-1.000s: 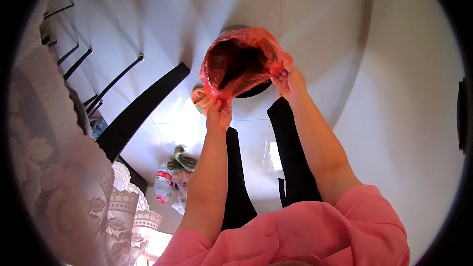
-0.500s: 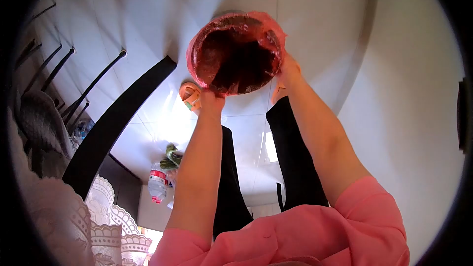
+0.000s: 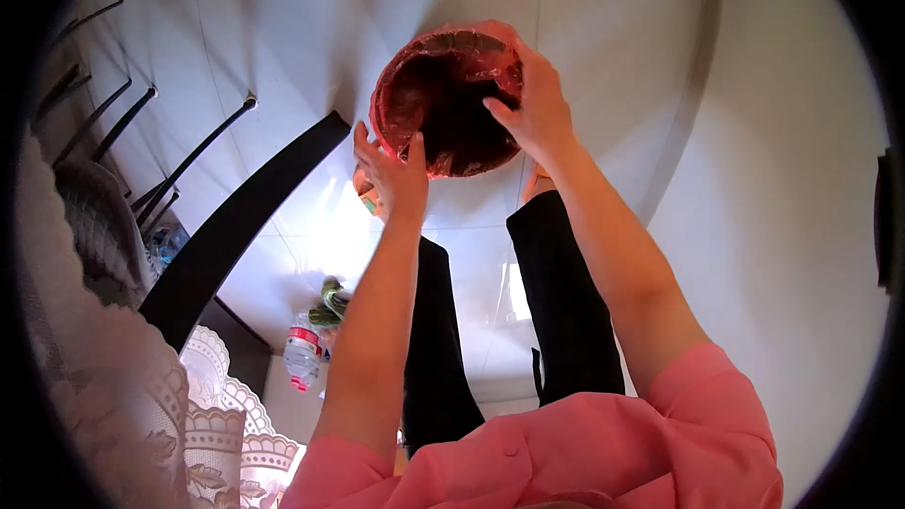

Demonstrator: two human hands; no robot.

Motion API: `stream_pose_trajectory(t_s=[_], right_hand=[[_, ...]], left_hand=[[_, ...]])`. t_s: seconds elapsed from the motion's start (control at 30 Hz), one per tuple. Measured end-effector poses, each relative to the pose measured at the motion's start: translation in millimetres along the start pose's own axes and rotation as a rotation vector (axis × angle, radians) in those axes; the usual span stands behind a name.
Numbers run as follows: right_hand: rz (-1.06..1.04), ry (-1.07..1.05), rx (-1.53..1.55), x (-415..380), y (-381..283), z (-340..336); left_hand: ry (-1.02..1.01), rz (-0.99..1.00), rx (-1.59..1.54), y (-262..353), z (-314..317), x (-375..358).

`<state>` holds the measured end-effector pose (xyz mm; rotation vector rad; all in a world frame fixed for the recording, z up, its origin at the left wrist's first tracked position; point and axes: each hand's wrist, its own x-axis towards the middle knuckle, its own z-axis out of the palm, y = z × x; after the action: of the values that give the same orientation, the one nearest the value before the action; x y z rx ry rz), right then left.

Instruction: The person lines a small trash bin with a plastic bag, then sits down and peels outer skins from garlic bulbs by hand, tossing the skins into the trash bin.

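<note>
A round bin (image 3: 438,118) stands in front of me, its dark inside facing up. A thin red plastic bag (image 3: 379,113) lines it and is folded over the rim. My right hand (image 3: 542,113) straddles the right side of the rim, thumb inside and fingers along the outside. At the lower left of the rim is my left hand (image 3: 398,174), its fingers spread and the thumb apart, by the bag's edge. Whether the left fingertips press on the bag is hard to see.
A black curved leg (image 3: 255,212) juts in from the left, beside a lace tablecloth (image 3: 123,396). Thin black chair legs (image 3: 203,146) stand at the upper left. A bottle with a red label (image 3: 302,353) and green vegetables (image 3: 330,302) are on the tiled floor. Orange slippers (image 3: 368,196) are below the bin.
Both hands have shifted up from beneath the bin's rim. The right thumb now reaches inside, and the left fingers have spread. The bin appears slightly farther right in view.
</note>
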<state>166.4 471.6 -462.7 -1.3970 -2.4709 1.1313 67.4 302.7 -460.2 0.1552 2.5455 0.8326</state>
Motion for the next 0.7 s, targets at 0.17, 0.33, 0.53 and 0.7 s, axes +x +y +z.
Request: stream_pose_trajectory(t_s=[0.17, 0.33, 0.53, 0.7], right_hand=[[0.239, -0.287, -0.089, 40, 24, 15], [0.279, -0.36, 0.003, 40, 36, 12], [0.278, -0.398, 0.029, 17, 42, 21], [0.39, -0.506, 0.078, -28, 25, 33]], left_hand=[[-0.36, -0.128, 0.069, -36, 9, 76], [0.103, 0.195, 0.296, -37, 22, 57], [-0.63, 0.672, 0.153, 22, 13, 21], [-0.869, 0.328, 0.43, -20, 101, 59]])
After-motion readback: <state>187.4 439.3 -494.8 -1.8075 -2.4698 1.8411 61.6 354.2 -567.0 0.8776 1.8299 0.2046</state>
